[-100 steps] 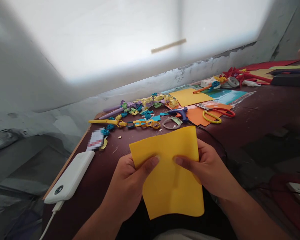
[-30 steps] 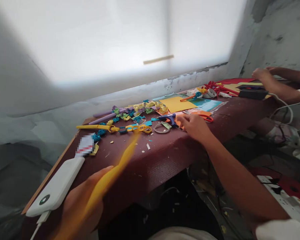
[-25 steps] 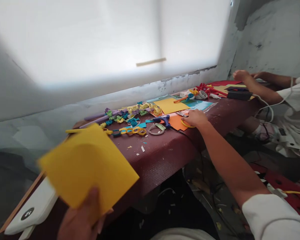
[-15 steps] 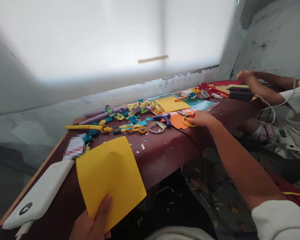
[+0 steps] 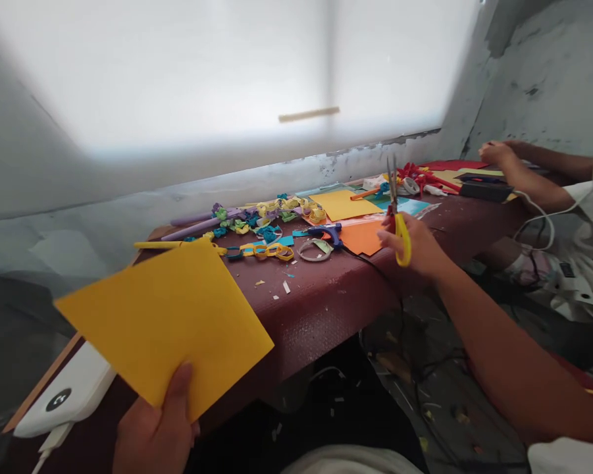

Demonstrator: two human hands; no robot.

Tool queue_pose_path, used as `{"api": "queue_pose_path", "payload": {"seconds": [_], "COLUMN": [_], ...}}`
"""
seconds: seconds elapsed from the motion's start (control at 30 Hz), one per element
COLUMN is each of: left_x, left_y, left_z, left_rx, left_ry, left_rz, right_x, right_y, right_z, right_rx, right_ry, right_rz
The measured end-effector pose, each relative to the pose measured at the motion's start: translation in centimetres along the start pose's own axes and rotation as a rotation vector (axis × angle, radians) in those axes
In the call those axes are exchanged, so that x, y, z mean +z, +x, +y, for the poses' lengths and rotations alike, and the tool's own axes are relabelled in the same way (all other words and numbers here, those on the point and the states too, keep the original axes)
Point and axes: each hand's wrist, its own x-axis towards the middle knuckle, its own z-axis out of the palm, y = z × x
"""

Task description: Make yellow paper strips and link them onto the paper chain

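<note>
My left hand (image 5: 155,421) pinches a yellow sheet of paper (image 5: 172,316) at its lower edge, thumb on top, above the near left of the table. At the right, my right hand (image 5: 419,247) grips a pair of scissors (image 5: 401,240) with yellow and red handles, blades pointing up. The scissors are above the table, near orange paper (image 5: 360,237). Left of that paper lies a blue glue gun (image 5: 330,232), beside a roll of tape (image 5: 316,249). A yellow paper chain (image 5: 271,251) stretches behind my held sheet, which partly hides it.
A white power bank (image 5: 69,388) with a cable sits at the table's left edge. Crumpled paper flowers (image 5: 266,217) and another yellow sheet (image 5: 345,205) lie toward the wall. On the far right are a co-worker's hands (image 5: 496,153) by a black box (image 5: 486,189).
My right hand has lifted the scissors off the orange paper and turned them blades up. The yellow sheet in my left hand has swung left and rotated, now covering part of the power bank.
</note>
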Motion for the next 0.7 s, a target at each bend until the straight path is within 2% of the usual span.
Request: {"api": "queue_pose_path", "payload": {"seconds": [0.1,0.17,0.23,0.3,0.37,0.4,0.53,0.6,0.7], "left_x": [0.8,1.4,1.8,2.0,2.0,2.1,2.2,2.2,2.1], "left_y": [0.3,0.9,1.5,1.8,1.8,1.8,1.8,1.8,1.7], "left_z": [1.0,1.5,1.7,1.8,1.8,1.8,1.6,1.5,1.6], "left_rx": [-0.188,-0.209,-0.192,-0.169,-0.152,-0.146,-0.123,-0.125,-0.131], "left_ry": [-0.44,-0.682,-0.775,-0.8,-0.822,-0.829,-0.857,-0.866,-0.871], "left_rz": [-0.02,-0.017,-0.04,-0.065,-0.078,-0.079,-0.074,-0.07,-0.077], "right_x": [5.8,10.1,13.2,15.0,15.8,16.1,17.9,18.9,20.1], "right_y": [-8.3,-14.3,-19.2,-22.3,-23.6,-23.8,-24.0,-24.2,-24.3], "right_z": [-1.0,-1.1,-0.8,-0.4,0.1,0.4,1.3,1.5,1.5], "right_rx": [-0.059,-0.061,-0.059,0.025,0.153,0.202,0.2,0.211,0.299], "right_ry": [0.369,0.565,0.695,0.907,1.103,1.185,1.452,1.449,1.31], "right_rz": [-0.375,-0.613,-0.764,-0.978,-1.125,-1.157,-1.105,-1.14,-1.204]}}
